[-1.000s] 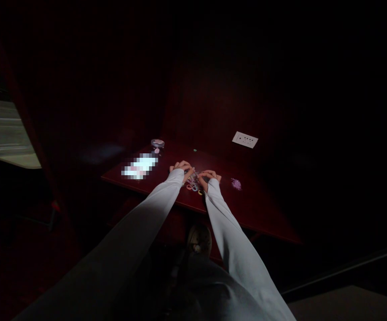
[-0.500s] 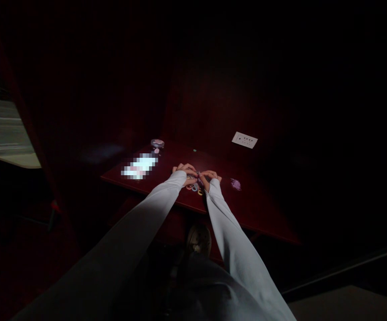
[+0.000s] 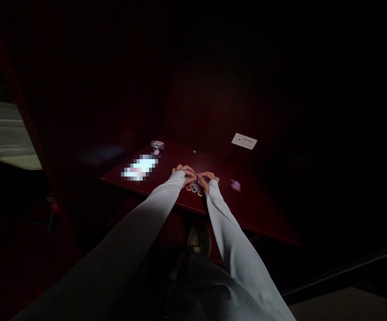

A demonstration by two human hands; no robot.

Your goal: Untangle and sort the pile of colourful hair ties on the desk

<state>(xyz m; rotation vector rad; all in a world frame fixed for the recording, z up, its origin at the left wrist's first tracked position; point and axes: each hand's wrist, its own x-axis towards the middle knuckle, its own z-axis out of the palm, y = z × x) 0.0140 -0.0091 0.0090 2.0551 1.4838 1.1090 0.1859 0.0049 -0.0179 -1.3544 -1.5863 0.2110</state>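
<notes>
My left hand [image 3: 186, 172] and my right hand [image 3: 208, 178] meet over the dark red tabletop [image 3: 173, 154], fingertips pinched close together. Between them is something small with a pale purple tint, too dim and small to name. Just below the fingers lie several small pastel rings that look like hair ties: a pink ring [image 3: 188, 188], a blue ring [image 3: 194, 190] and a yellow ring [image 3: 200, 193]. To the right of my right hand sits a loose purple heap [image 3: 236, 185] of thin pieces.
A clear round tub [image 3: 158, 145] stands at the back left, behind a glowing, pixelated screen [image 3: 140, 167]. One small green ring [image 3: 194, 151] lies near the back. A white socket plate [image 3: 244, 141] is on the wall. Below the table edge shows a shoe [image 3: 199, 240].
Both hands stay over the rings with only slight finger shifts; the fingertips have come a little lower and closer together. The things on the table have not moved.
</notes>
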